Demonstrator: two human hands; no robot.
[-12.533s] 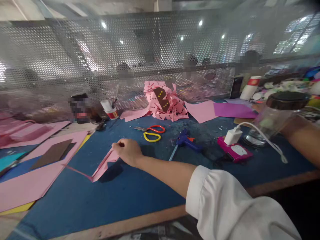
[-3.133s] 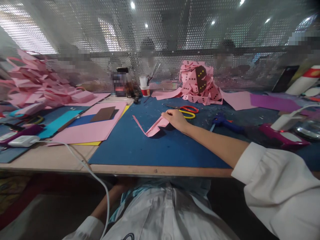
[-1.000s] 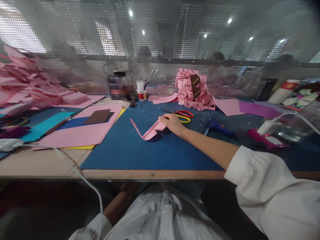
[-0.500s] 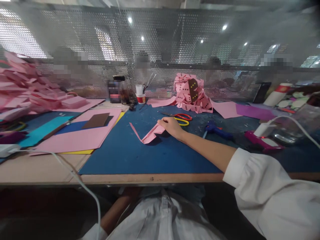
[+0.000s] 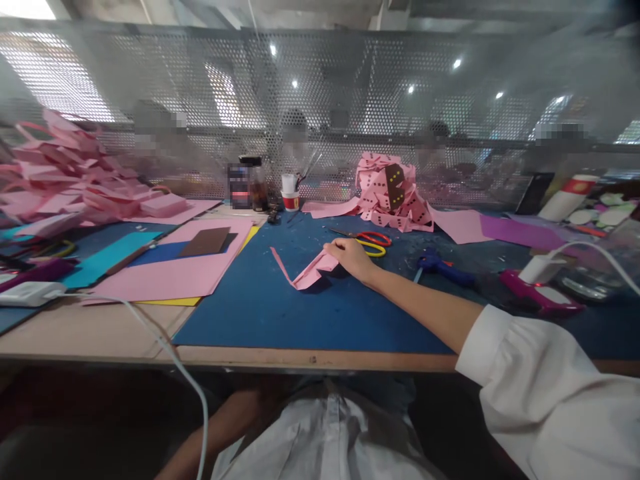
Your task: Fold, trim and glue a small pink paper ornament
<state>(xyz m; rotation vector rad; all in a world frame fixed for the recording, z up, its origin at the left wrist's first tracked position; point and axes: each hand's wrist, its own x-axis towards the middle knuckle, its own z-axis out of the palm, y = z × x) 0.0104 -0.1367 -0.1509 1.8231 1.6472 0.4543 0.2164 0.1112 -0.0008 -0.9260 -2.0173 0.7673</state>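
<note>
Hardly budged since half a second back: same pinch, same spot. Closest in, only the left forearm (image 5: 215, 433) showing, down in the shadow under the worktop (image 5: 90, 330) edge. Left hand lost in the dark there, open or closed impossible to tell, well apart from the right. Just left of that forearm, a white cable (image 5: 165, 347) trailing off the edge.

Further out, right hand (image 5: 353, 257) closed tight on the right end of the folded pink paper (image 5: 310, 270), lying on the blue mat (image 5: 300, 313) with its thin tail kicking up to the left. Just beyond the right hand, red and yellow scissors (image 5: 373, 240); off to its right, a blue glue gun (image 5: 443, 265). Well left of it, a big pink sheet (image 5: 170, 273) with a brown card (image 5: 205, 241) on top. Far back, past the scissors, a heap of dotted pink pieces (image 5: 393, 193) against the mesh screen (image 5: 350, 100).
</note>
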